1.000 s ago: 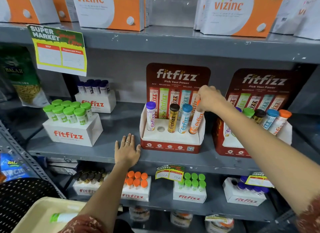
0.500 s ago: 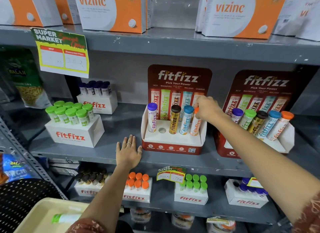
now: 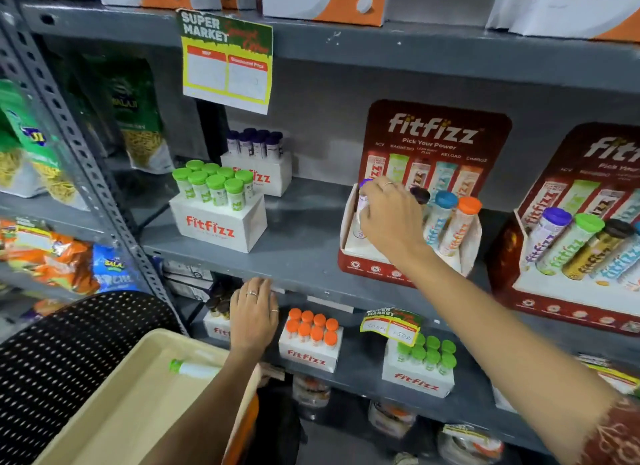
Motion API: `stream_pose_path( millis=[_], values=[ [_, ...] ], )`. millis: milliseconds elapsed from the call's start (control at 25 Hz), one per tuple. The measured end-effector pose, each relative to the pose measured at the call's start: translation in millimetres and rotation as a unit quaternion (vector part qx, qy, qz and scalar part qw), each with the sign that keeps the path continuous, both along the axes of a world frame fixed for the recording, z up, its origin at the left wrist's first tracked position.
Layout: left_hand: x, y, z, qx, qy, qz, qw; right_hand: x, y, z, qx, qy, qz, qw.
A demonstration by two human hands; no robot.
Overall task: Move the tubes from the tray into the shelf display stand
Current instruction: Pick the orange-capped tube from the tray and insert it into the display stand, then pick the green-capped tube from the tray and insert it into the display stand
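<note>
Grey metal shelving (image 3: 304,246) fills the view, its boards painted a scuffed slate colour and carried by a perforated upright post (image 3: 86,160) at the left. A yellow-bordered supermarket price card (image 3: 227,58) hangs from the upper shelf edge. Snack bags (image 3: 138,118) stand in the dim bay behind the post. A black perforated chair back (image 3: 69,360) sits low at the left. Light is even and soft.

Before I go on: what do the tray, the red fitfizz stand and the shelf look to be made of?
Tray: likely plastic, cream and matte, with a smooth moulded rim.
Red fitfizz stand: printed cardboard by its thin folded side walls and slight sheen.
Shelf: painted grey metal, probably steel, given the perforated upright and chipped paint.
</note>
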State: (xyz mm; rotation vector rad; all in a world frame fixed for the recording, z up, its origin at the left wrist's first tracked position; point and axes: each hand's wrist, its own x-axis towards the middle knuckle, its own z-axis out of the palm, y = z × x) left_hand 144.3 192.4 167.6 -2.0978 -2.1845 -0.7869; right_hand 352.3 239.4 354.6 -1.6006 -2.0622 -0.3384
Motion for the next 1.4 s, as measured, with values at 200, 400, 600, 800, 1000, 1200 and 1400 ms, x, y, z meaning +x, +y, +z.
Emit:
stream_pose_path(
  millis=[200,400,600,800,1000,1200,1400],
  values=[
    [-76,-54,-53,-0.129,0.01,0.063,0.99,-94,-17,-69,-0.055,0.008,0.156,0.986],
    [-123,-99,-105,-0.22,0.01,0.107,0.97,-173,-40,-156,-0.204,-0.042,0.226,0.952],
    [-155,-130,-160,-0.3,-0.025,0.143,0.943,-225,-51,-234,-0.361,-0.095,0.201,0.906],
    [-161,-150,-198,-0.341,-0.028,0.152,0.927,-248,-62,-293,-0.405,-0.157,0.166,0.885],
    [-158,-156,-217,-0.341,-0.05,0.15,0.927,-260,-72,-316,-0.358,-0.236,0.156,0.89],
    [-158,-153,-215,-0.374,-0.041,0.147,0.915,-267,-71,-326,-0.362,-0.245,0.138,0.889],
    [-158,-152,-209,-0.383,-0.056,0.15,0.91,-261,-66,-325,-0.49,-0.011,0.077,0.868]
  ],
)
